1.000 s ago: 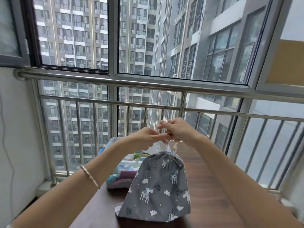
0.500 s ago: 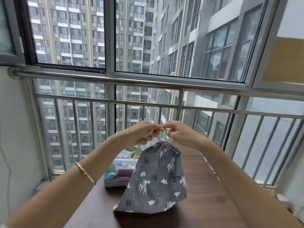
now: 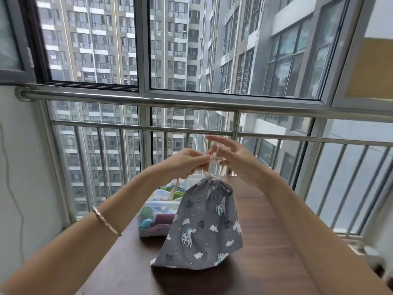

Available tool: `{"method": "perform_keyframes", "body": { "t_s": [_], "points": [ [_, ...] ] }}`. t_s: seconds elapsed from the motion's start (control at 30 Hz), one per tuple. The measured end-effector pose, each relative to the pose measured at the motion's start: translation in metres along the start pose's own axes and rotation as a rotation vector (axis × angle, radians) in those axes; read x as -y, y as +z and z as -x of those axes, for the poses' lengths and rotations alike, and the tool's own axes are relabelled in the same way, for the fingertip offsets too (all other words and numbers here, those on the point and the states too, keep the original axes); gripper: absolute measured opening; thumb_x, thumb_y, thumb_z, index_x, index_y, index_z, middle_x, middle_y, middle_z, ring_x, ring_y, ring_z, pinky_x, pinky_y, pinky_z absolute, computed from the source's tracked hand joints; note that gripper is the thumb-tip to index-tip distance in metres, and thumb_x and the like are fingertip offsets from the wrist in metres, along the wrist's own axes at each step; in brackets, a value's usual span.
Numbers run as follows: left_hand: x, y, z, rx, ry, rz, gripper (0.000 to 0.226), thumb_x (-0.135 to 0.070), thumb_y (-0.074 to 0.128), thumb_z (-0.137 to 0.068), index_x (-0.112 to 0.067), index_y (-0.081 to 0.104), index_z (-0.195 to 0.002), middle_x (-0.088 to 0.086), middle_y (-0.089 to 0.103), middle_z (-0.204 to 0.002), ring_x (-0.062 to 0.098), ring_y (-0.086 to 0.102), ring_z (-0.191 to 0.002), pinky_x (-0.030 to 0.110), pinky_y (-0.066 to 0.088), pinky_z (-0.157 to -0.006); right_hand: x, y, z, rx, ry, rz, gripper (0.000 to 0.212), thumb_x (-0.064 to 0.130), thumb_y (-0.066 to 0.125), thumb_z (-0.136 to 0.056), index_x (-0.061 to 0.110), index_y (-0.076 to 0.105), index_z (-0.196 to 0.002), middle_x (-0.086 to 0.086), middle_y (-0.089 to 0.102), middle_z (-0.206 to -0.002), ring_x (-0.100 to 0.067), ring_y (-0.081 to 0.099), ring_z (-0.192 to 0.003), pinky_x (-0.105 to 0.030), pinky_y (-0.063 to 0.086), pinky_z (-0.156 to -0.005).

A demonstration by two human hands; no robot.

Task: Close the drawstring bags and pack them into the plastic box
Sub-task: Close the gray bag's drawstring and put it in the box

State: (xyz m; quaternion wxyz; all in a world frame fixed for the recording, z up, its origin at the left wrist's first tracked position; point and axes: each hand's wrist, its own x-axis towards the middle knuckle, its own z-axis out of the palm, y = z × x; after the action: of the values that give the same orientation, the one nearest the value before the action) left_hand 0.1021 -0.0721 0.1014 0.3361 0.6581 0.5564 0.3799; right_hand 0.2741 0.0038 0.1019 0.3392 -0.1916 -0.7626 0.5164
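A grey drawstring bag [image 3: 202,228] printed with white unicorns and clouds stands upright on the dark wooden table [image 3: 265,262], its neck gathered tight. Its pale cord [image 3: 212,165] rises from the neck between my hands. My left hand [image 3: 187,163] is fisted around the cord just above the bag's neck. My right hand [image 3: 231,158] holds the cord a little higher between thumb and forefinger, with its other fingers spread. Behind the bag to the left sits the clear plastic box [image 3: 148,211], holding several colourful bags; the grey bag hides its right part.
A steel railing [image 3: 191,103] and glass windows close off the table's far side. A white wall [image 3: 21,177] stands at the left. A bracelet [image 3: 105,222] is on my left wrist.
My right hand has lifted and spread its fingers, drawing the cord upward. The left hand stays fisted on the cord. The bag's neck remains gathered.
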Motion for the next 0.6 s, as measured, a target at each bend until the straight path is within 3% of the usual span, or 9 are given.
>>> {"method": "perform_keyframes", "body": {
  "t_s": [0.1, 0.17, 0.23, 0.3, 0.33, 0.4, 0.5, 0.6],
  "points": [
    [0.001, -0.001, 0.004, -0.019, 0.007, -0.013, 0.036, -0.037, 0.051, -0.096, -0.017, 0.065, -0.07, -0.014, 0.042, -0.048, 0.005, 0.025, -0.045, 0.019, 0.018, -0.044, 0.005, -0.013, 0.009, -0.112, -0.122, -0.49, 0.031, 0.045, 0.059, -0.084, 0.017, 0.07, -0.095, 0.002, 0.067, -0.097, -0.014, 0.06, -0.093, -0.029, 0.049, -0.087],
    [0.004, -0.005, 0.008, -0.015, 0.002, -0.018, 0.035, -0.036, 0.052, -0.095, -0.015, 0.066, -0.072, -0.012, 0.042, -0.049, 0.006, 0.025, -0.045, 0.02, 0.017, -0.045, 0.008, -0.027, 0.014, -0.198, -0.106, -0.746, 0.035, 0.04, 0.051, -0.095, 0.013, 0.071, -0.084, -0.002, 0.068, -0.089, -0.017, 0.064, -0.087, -0.034, 0.05, -0.093],
    [0.01, -0.009, 0.012, 0.029, 0.0, 0.016, 0.034, -0.037, 0.053, -0.094, -0.012, 0.067, -0.075, -0.008, 0.039, -0.053, 0.007, 0.024, -0.046, 0.018, 0.017, -0.044, 0.006, -0.038, 0.016, -0.289, -0.037, -0.825, 0.047, 0.042, 0.042, -0.1, 0.009, 0.069, -0.079, -0.006, 0.07, -0.079, -0.02, 0.068, -0.078, -0.041, 0.05, -0.094],
    [0.014, -0.01, 0.015, 0.055, 0.025, 0.036, 0.034, -0.04, 0.053, -0.092, -0.013, 0.071, -0.081, -0.006, 0.036, -0.055, 0.009, 0.023, -0.047, 0.018, 0.018, -0.043, -0.001, -0.039, 0.013, -0.268, 0.108, -0.872, 0.057, 0.044, 0.028, -0.103, 0.009, 0.061, -0.073, -0.005, 0.062, -0.062, -0.018, 0.064, -0.061, -0.038, 0.057, -0.079],
    [0.015, -0.011, 0.015, 0.04, 0.041, 0.003, 0.033, -0.04, 0.053, -0.091, -0.014, 0.074, -0.085, -0.005, 0.039, -0.057, 0.008, 0.024, -0.045, 0.018, 0.019, -0.042, -0.005, -0.038, 0.012, -0.256, 0.192, -0.867, 0.058, 0.046, 0.023, -0.103, 0.012, 0.052, -0.067, -0.002, 0.052, -0.054, -0.015, 0.055, -0.05, -0.031, 0.056, -0.061],
    [0.021, -0.016, 0.016, -0.048, 0.071, -0.162, 0.029, -0.034, 0.053, -0.093, -0.014, 0.074, -0.089, -0.003, 0.055, -0.065, 0.003, 0.03, -0.039, 0.014, 0.024, -0.039, -0.017, -0.039, 0.01, -0.273, 0.326, -0.676, 0.058, 0.049, 0.019, -0.103, 0.018, 0.035, -0.056, 0.004, 0.03, -0.047, -0.011, 0.031, -0.039, -0.021, 0.033, -0.036],
    [0.043, -0.039, 0.022, -0.187, 0.044, -0.298, 0.024, -0.028, 0.052, -0.094, -0.017, 0.069, -0.082, 0.0, 0.054, -0.06, 0.007, 0.032, -0.042, 0.015, 0.027, -0.038, -0.038, -0.06, 0.014, -0.413, 0.426, -0.068, 0.053, 0.038, 0.025, -0.099, 0.026, 0.025, -0.048, 0.006, 0.022, -0.043, -0.011, 0.016, -0.037, -0.017, 0.012, -0.034],
    [0.058, -0.05, 0.032, -0.101, -0.021, -0.266, 0.022, -0.028, 0.052, -0.094, -0.022, 0.069, -0.08, -0.007, 0.052, -0.059, 0.011, 0.038, -0.052, 0.016, 0.033, -0.045, -0.045, -0.069, 0.019, -0.269, 0.599, -0.006, 0.031, 0.031, 0.029, -0.087, 0.025, 0.029, -0.056, 0.005, 0.021, -0.054, -0.012, 0.012, -0.05, -0.02, 0.01, -0.04]
  ]
}}
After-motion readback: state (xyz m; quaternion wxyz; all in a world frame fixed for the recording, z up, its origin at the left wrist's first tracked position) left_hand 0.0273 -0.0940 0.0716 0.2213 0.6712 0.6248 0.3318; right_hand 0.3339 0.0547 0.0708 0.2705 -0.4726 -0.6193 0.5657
